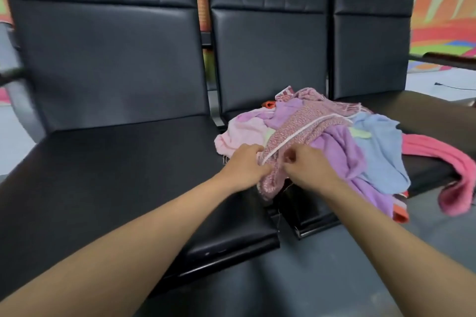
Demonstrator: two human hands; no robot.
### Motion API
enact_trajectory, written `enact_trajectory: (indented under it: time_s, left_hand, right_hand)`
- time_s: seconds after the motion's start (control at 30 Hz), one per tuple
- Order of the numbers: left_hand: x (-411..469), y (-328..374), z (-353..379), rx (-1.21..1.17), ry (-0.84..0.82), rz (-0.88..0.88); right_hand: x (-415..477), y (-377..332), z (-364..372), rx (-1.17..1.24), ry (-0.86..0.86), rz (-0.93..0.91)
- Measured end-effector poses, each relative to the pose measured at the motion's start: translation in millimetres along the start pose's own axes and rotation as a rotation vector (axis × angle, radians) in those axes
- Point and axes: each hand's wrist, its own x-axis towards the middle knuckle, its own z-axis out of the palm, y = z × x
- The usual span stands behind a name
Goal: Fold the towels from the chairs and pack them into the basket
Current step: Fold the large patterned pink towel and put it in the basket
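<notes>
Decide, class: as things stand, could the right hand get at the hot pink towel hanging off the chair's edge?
Probably yes. The hot pink towel lies exposed, nothing on it, on the right hand's own side. But that hand is pinching the woven pink cloth and must let go first.

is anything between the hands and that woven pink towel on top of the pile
No. Both hands, left and right, already pinch the near edge of the woven pink towel, which lies on top of the pile with nothing over it. No basket is in view, so the way there cannot be judged.
</notes>
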Motion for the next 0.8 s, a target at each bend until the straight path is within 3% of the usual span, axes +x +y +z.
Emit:
enact_trajectory:
  time_s: [0.17, 0.37, 0.53, 0.7, 0.8]
  left_hand:
    - [21, 4, 20, -0.051, 0.076, -0.116]
    - [2, 9, -7, -0.725, 0.140, -0.133]
    - [-36, 5, -56, -1.149, 0.122, -0.078]
    - [-78, -20, -106, -1.275, 0.260, -0.165]
    - [-106, -41, -126, -1.284, 0.241, -0.203]
  right_hand:
    - [3, 1, 2, 0.042, -0.070, 0.001]
    - [-3, 14, -2, 0.294, 0.014, 0.152]
    - [-10, 8, -6, 0.741, 0.113, 0.338]
    - [-13, -8, -9, 1.105, 0.102, 0.365]
    - [-10, -24, -4, 1.244, 0.062, 0.384]
